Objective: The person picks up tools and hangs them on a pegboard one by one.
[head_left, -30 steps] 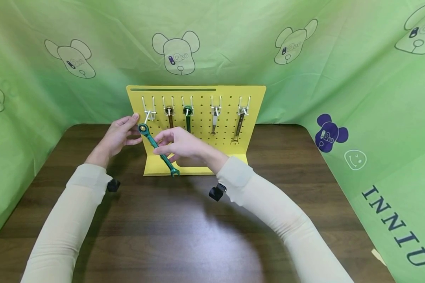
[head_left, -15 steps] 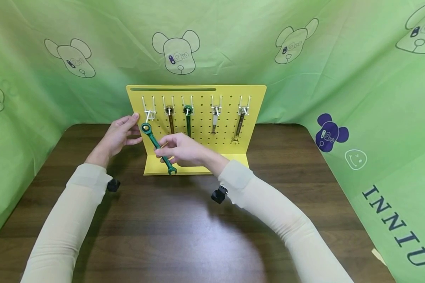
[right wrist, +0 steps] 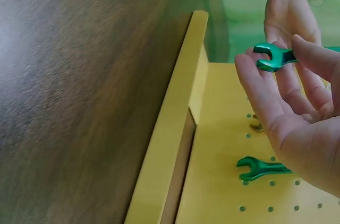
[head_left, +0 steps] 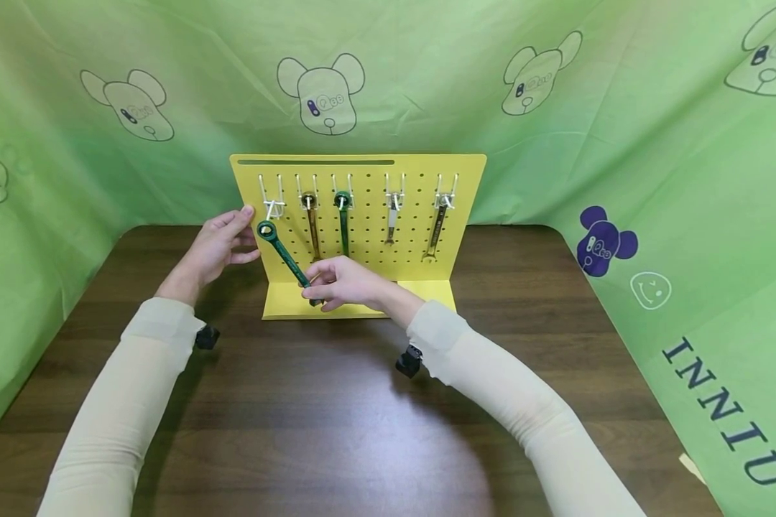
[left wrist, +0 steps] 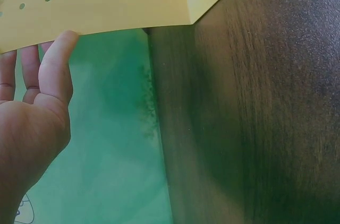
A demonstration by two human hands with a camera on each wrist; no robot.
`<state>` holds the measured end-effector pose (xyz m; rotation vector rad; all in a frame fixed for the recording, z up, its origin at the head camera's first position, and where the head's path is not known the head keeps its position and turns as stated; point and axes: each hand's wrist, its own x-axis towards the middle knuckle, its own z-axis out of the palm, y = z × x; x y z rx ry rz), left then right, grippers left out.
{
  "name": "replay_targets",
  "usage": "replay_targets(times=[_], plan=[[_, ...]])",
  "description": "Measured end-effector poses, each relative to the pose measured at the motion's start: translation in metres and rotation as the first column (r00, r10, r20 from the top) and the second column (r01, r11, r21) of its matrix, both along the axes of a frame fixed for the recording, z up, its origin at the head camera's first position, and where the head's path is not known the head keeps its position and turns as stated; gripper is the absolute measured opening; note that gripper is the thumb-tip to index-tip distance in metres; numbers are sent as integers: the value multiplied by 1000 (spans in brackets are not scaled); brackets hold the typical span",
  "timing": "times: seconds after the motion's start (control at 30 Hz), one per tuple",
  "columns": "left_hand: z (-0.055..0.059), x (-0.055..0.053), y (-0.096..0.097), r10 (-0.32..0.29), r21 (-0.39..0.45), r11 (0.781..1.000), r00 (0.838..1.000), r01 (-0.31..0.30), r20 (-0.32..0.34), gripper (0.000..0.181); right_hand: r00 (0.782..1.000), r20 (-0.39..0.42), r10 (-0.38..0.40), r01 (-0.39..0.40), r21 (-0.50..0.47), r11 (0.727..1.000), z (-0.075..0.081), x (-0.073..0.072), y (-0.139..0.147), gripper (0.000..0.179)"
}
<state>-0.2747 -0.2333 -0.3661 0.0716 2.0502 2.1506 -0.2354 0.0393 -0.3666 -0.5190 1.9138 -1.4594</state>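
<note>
In the head view my right hand [head_left: 348, 283] pinches a green ratchet wrench [head_left: 286, 257] near its lower, open-jawed end. That end [right wrist: 272, 58] shows between thumb and fingers in the right wrist view. The wrench slants up to the left, its ring end at the tip of the leftmost white hook [head_left: 271, 208]; whether the hook passes through the ring I cannot tell. My left hand [head_left: 213, 248] grips the left edge of the yellow pegboard [head_left: 368, 262]. The left wrist view shows the thumb at the board's edge and the other fingers partly hidden behind it.
More wrenches hang from hooks to the right: a bronze-brown one [head_left: 313, 230], another green one [head_left: 343, 226], and two silvery ones, the shorter wrench [head_left: 391, 222] and the longer wrench [head_left: 436, 230]. The board stands on a brown wooden table [head_left: 336, 416] before a green curtain [head_left: 420, 93].
My right hand has slid down and right along the wrench to its lower end. The wrench's ring end has shifted slightly right and up. My left hand stays on the board's edge.
</note>
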Motion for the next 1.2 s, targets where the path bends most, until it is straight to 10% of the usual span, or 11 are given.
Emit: replay_targets(times=[1.2], plan=[[-1, 0, 0, 0, -25, 1000, 1000, 0, -6, 36, 972, 157, -174, 185, -61, 981, -23, -15, -26, 39]])
